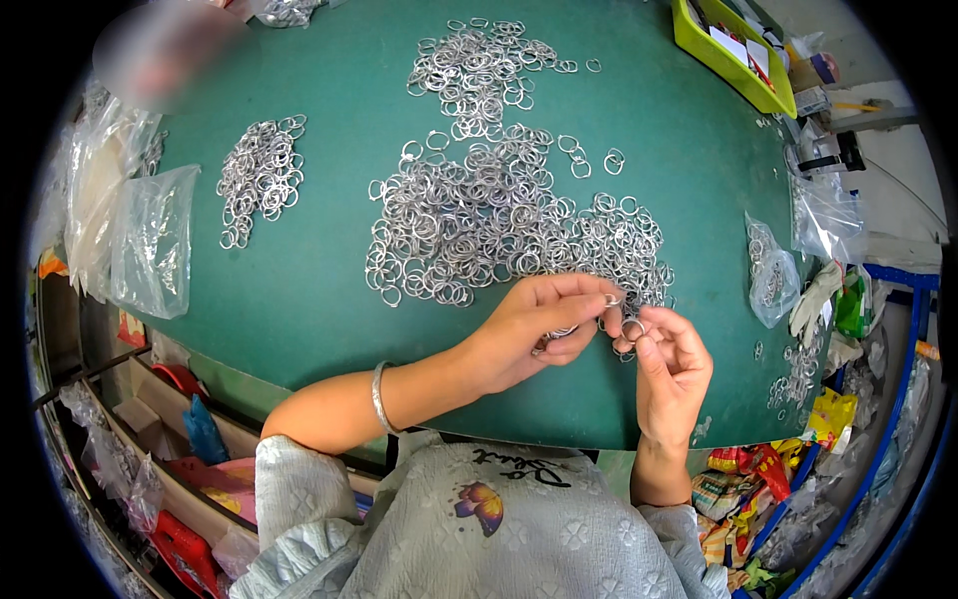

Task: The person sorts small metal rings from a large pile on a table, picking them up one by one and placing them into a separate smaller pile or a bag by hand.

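My left hand (529,324) is closed, pinching a small silver metal ring (612,299) between thumb and forefinger. More rings (557,333) show under its curled fingers. Just beside it, my right hand (675,371) grips another metal ring (633,328) at its fingertips. A few rings sit by the right fingers, partly hidden. Both hands are over the near edge of a large heap of silver rings (479,215) spread on the green tabletop (329,260).
Smaller ring piles lie at the far side (479,65) and left (261,175). A yellow-green tray (733,60) stands far right. Clear plastic bags are at the left (152,235) and right (773,275). Near the right edge are loose rings (795,377) and a pale glove (816,299).
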Motion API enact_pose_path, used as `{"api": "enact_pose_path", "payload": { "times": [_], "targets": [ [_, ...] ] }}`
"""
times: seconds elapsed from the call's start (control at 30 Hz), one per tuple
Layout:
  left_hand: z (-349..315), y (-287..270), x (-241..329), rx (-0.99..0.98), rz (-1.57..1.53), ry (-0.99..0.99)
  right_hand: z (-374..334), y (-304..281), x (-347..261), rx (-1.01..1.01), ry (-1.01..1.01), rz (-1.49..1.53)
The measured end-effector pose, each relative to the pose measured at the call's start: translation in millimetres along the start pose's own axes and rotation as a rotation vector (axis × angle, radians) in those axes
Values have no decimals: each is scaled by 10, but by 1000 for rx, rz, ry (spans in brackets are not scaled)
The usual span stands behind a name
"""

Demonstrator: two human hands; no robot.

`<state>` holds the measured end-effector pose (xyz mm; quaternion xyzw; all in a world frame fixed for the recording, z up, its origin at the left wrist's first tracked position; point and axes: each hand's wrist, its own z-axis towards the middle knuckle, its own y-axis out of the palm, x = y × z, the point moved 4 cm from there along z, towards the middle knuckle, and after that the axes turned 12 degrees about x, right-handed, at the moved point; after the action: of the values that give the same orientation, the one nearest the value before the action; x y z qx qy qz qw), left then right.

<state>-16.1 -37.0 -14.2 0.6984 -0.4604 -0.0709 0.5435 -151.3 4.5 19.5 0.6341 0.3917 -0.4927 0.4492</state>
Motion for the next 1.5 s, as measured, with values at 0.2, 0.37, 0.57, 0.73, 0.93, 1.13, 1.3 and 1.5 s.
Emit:
{"api": "enact_pose_path", "payload": {
  "times": [0.2, 0.37, 0.57, 0.73, 0.93, 1.13, 1.3, 1.5],
  "targets": [
    [-3, 5, 23, -133, 7, 103, 37, -27, 56, -1, 140, 218],
    [-12, -10, 46, -56, 86, 129, 40, -22, 84, 7, 154, 260],
    [-43, 80, 21, 72, 534, 419, 14, -20, 53, 26, 50, 140],
    [-86, 103, 73, 81, 703, 613, -4, -43, 53, 77, -43, 35],
    [-177, 173, 123, 110, 771, 825, 7, -9, 1, 54, -87, -24],
    [-122, 86, 84, 159, 689, 636, -30, 34, 18, -18, -33, -95],
    [-112, 101, 93, 109, 684, 682, -17, 65, -34, 10, -91, -159],
    [-166, 147, 71, 50, 766, 869, -4, 39, -7, -6, -102, -131]
  ]
}}
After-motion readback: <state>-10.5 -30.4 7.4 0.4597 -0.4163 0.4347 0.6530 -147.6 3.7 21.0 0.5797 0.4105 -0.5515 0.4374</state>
